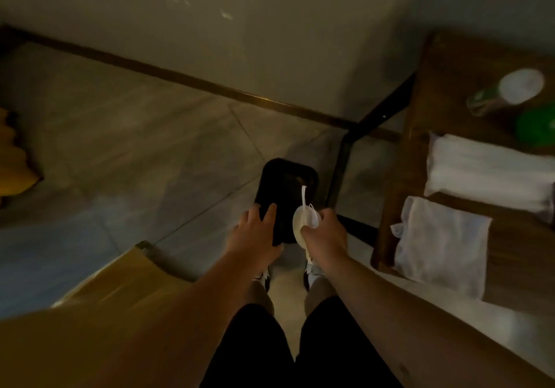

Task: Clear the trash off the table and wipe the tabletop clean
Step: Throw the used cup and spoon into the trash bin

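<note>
A black trash bin (285,189) stands on the tiled floor in front of my feet. My left hand (255,231) rests on the bin's near left rim with fingers spread. My right hand (326,231) grips a white plastic cup lid with a straw (303,219) just above the bin's right edge. The wooden table (450,93) is at the right. On it lie a white cloth (441,243), a white tissue pack (486,174), a plastic cup (507,90) and a green round object (537,126).
The table's black metal leg (342,159) stands right beside the bin. A brown cardboard surface (114,294) lies at the lower left, a yellow object (15,159) at the far left. The wall with a dark skirting (180,75) runs behind.
</note>
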